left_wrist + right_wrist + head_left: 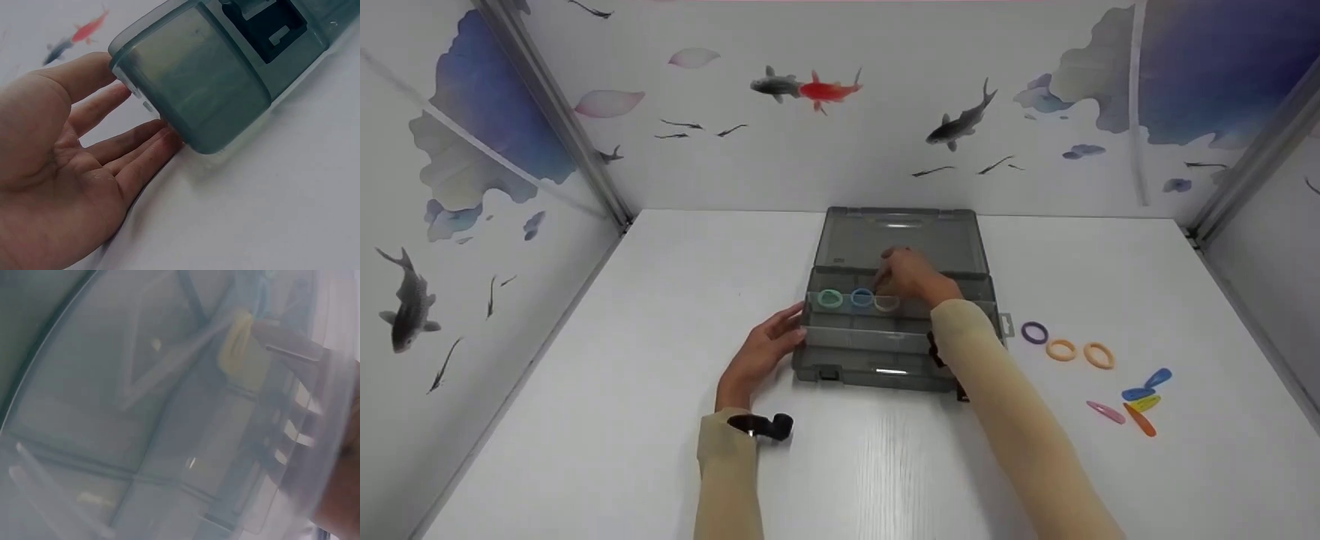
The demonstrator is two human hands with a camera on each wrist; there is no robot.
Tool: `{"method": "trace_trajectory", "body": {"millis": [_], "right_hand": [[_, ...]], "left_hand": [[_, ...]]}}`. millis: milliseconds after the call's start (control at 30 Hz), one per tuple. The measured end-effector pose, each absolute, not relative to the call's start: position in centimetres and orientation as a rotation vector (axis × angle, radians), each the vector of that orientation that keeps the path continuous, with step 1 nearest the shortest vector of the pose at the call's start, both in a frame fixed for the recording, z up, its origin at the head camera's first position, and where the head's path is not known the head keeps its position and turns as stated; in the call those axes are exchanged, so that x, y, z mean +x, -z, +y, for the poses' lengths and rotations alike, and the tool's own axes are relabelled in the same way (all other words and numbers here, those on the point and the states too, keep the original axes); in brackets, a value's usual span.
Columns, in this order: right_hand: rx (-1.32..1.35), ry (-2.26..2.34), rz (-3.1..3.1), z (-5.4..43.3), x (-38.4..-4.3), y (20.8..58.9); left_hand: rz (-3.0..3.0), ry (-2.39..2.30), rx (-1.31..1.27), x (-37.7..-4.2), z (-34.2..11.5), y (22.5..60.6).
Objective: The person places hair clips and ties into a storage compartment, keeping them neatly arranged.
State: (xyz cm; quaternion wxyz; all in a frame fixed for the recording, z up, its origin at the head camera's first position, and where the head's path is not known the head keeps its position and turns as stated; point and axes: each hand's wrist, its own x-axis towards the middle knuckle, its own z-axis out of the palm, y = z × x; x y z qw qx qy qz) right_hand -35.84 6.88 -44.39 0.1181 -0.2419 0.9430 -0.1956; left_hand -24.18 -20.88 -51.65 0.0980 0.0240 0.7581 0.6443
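A translucent grey compartment box (877, 360) lies on the table with its lid (900, 240) folded back. My left hand (761, 352) touches the box's left side with extended fingers (140, 163). My right hand (911, 276) reaches into a rear compartment, fingers bent down. There it pinches a pale yellow hair tie (235, 346), seen through clear plastic in the right wrist view; part of the grip is hidden. To its left, a green hair tie (830, 298) and a blue hair tie (862, 298) stand in the same row.
Right of the box lie a purple hair tie (1034, 333) and two orange hair ties (1061, 350). Farther right are several snap hair clips: blue, yellow, an orange clip (1140, 420) and a pink clip (1105, 412). Patterned walls (840, 165) enclose the table.
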Motion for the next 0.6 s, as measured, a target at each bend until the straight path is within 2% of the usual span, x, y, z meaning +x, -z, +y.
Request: {"method": "trace_trajectory", "body": {"millis": [600], "right_hand": [[-0.837, 0.981, 2.744, 10.9, -32.8, 40.4]], "left_hand": [[2.239, -1.920, 0.088, -24.1, -20.7, 51.6]]}}
